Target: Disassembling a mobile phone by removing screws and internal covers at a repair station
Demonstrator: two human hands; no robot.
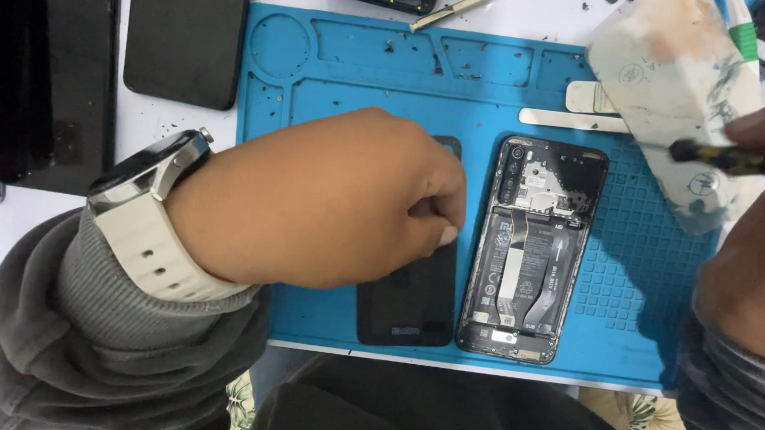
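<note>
Nearest the camera, over the near half of the blue silicone work mat (632, 280), the left hand (331, 199) comes in from the left, a pale-strapped wristwatch (152, 203) on its wrist above a grey sleeve. Its fingers are curled nearly closed, with the thumb and fingertips pinched together right above the black back cover (408, 308) that lies flat on the mat; whether they actually grip anything small I cannot tell. Just beside the cover, on its right and parallel to it, lies the opened phone (533, 249), face down with its battery, ribbon cables and camera board showing. At the right edge the right hand (761, 235) is in shadow and partly out of view, its fingers closed on a thin dark tool (708, 154) whose tip points left, above the mat and short of the phone. Behind that tool rests a stained whitish block (668, 90), tilted, overlapping the mat's far right corner. Beside it two pale flat pry strips (575, 119) lie on the mat. Farther back, off the mat on the white table, sit a dark phone-sized slab (187, 35) at the left and a slim light-coloured stick (463, 5) by another dark frame at the top.
</note>
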